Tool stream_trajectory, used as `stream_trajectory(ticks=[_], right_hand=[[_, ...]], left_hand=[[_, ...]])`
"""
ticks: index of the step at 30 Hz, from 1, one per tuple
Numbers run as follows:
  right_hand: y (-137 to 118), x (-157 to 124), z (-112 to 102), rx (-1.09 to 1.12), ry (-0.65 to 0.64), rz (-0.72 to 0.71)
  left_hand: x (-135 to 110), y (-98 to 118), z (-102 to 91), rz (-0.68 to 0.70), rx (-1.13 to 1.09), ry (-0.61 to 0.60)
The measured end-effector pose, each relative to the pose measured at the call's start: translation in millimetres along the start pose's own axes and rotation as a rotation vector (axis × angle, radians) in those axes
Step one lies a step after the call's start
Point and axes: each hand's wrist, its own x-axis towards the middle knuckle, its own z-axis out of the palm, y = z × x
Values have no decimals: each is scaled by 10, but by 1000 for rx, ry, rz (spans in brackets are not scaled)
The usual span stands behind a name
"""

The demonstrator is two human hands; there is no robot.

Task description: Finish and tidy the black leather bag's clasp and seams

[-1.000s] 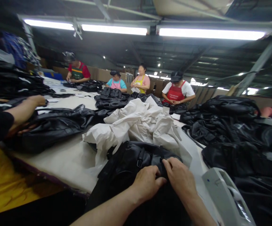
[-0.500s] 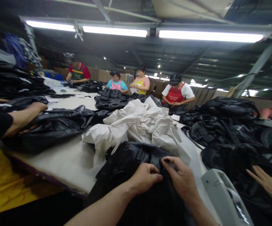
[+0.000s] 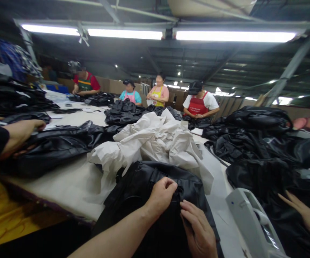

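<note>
A black leather-look bag (image 3: pixel 144 182) lies in front of me, its top end against a heap of crumpled white paper. My left hand (image 3: pixel 162 196) is closed in a pinch at a small dark strap or fitting near the bag's top middle. The exact piece between finger and thumb is too dark to make out. Just below and to the right, my right hand (image 3: pixel 199 227) rests on the bag with its fingers close together and curled around a dark fold or strap of it. The thumb is mostly hidden.
Crumpled white paper (image 3: pixel 155 134) covers the table behind the bag. A grey machine (image 3: pixel 247 215) stands at right, beside piled black bags (image 3: pixel 254 147). A co-worker's hand (image 3: pixel 302 211) reaches in there; another co-worker's arm (image 3: pixel 20 138) handles a black bag (image 3: pixel 63 147) at left. Several people work across the table.
My right hand has let go of the small piece near the bag's top and moved down toward me. My left hand has moved slightly up to that spot, pinching there.
</note>
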Motion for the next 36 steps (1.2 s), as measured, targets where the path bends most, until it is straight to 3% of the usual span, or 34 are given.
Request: stream_trajectory(ticks=[4,6,10,15,36], right_hand=[[10,-26,3,-10,-23,-29],[11,-33,19,-3,-27,-22],[13,-40,52,7,-21,-19],[26,-52,63,10,-26,-14],[11,75,23,53,-2,23]], left_hand=[[23,-45,20,291,133,-113],[5,-73,9,383,210,-110],[-30,-130,-10,403,261,-14],[-39,-183,-24,497,286,-54],[-79,-234,-57,558,283,-105]])
